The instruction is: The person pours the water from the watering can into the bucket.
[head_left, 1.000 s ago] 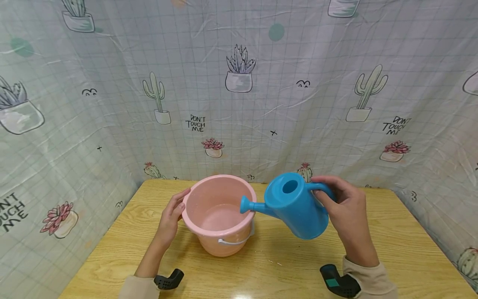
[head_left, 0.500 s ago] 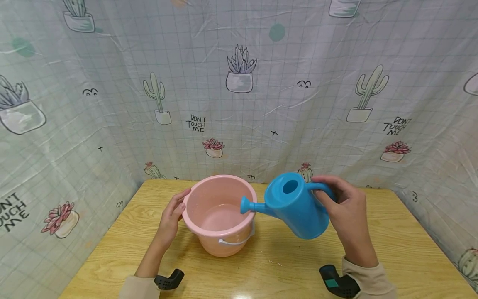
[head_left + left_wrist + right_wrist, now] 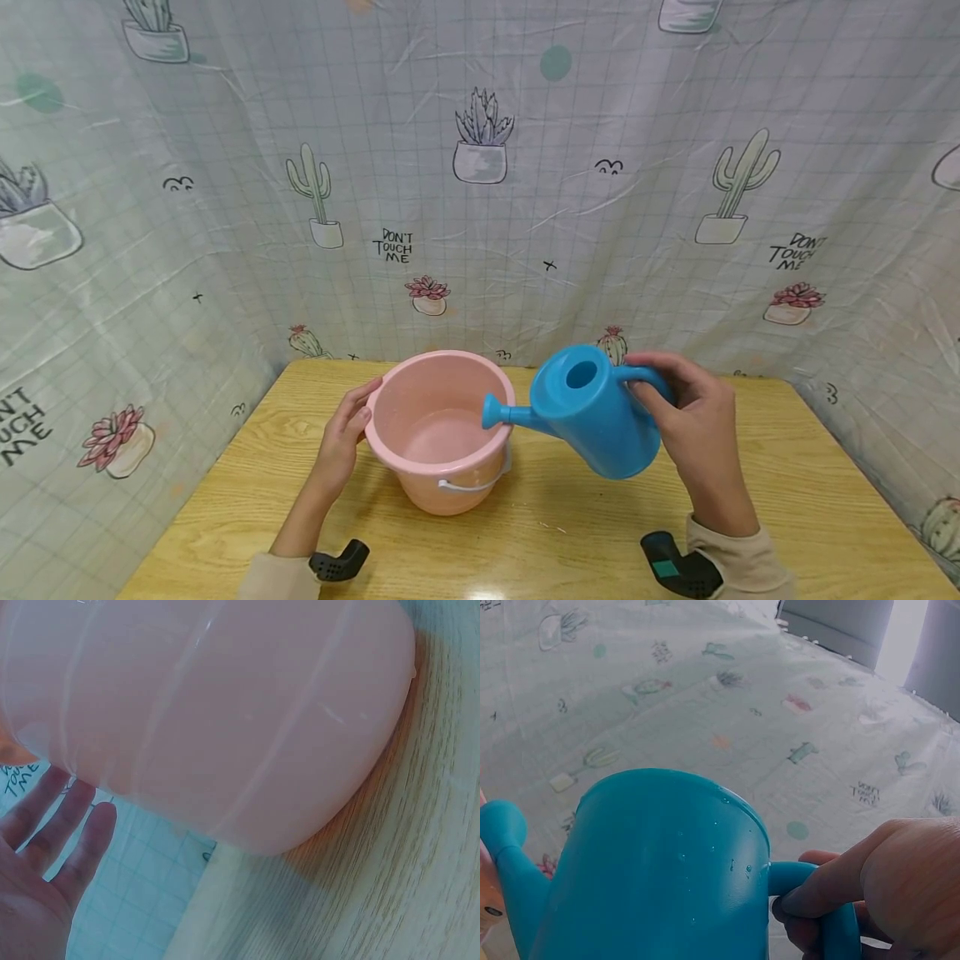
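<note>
A pink bucket (image 3: 450, 492) with a white handle (image 3: 476, 485) stands upright on the wooden table (image 3: 585, 558). My left hand (image 3: 341, 437) rests against its left side near the rim; in the left wrist view the fingers (image 3: 90, 844) lie fairly straight along the outer wall. My right hand (image 3: 693, 417) grips the handle of a blue watering can (image 3: 600, 425), held tilted toward the bucket. The can's spout head (image 3: 492, 411) reaches over the bucket's right rim. Water drops dot the can (image 3: 667, 855) in the right wrist view. No stream is visible from the spout.
A few small wet marks (image 3: 553, 527) lie on the table right of the bucket. A cactus-printed cloth (image 3: 540, 208) hangs behind and along both sides. Black devices (image 3: 341, 562) are strapped at both wrists.
</note>
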A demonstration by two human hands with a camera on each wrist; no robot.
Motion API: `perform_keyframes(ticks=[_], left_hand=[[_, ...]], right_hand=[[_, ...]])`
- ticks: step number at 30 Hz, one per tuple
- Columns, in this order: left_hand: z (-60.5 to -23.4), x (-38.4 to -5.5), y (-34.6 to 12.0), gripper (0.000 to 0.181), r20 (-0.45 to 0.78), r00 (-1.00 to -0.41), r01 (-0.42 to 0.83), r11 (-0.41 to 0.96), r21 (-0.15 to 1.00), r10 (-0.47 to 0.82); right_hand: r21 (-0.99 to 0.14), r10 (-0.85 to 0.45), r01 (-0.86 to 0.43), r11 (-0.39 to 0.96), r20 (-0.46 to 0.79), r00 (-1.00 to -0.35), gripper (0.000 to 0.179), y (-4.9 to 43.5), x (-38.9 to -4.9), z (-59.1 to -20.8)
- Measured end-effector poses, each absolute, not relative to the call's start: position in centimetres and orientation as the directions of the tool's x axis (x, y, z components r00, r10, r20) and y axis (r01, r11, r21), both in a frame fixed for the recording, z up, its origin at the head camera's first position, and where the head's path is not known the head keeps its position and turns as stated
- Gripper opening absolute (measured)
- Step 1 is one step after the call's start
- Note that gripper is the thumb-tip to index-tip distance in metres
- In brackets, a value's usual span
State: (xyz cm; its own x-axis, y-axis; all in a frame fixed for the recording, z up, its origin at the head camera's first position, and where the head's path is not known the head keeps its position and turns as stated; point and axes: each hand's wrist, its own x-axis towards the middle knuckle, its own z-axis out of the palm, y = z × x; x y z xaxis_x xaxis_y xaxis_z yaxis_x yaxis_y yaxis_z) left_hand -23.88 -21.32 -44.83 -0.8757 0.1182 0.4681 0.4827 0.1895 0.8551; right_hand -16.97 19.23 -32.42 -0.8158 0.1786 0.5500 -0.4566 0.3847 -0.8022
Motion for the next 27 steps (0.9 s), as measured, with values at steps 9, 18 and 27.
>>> perform_keyframes(ticks=[9,18,27], left_hand=[[-44.77,-23.91,-21.33,0.043,0.462,-0.879,0.477,0.19,0.858,0.118],[-44.85,-23.82,-21.27,0.043,0.463,-0.879,0.478,0.191,0.858,0.116],[-44.74,-23.78,-21.28,0.043,0.466,-0.877,0.48,0.191,0.856,0.113]], right_hand=[[-0.802,0.178,-0.461,0.379,0.552,-0.814,0.024,19.13,-17.0,-32.3],[-0.803,0.191,-0.446,0.395,0.546,-0.816,0.024,19.21,-16.95,-32.34],[-0.802,0.185,-0.445,0.399,0.545,-0.818,0.024,19.16,-16.89,-32.22]])
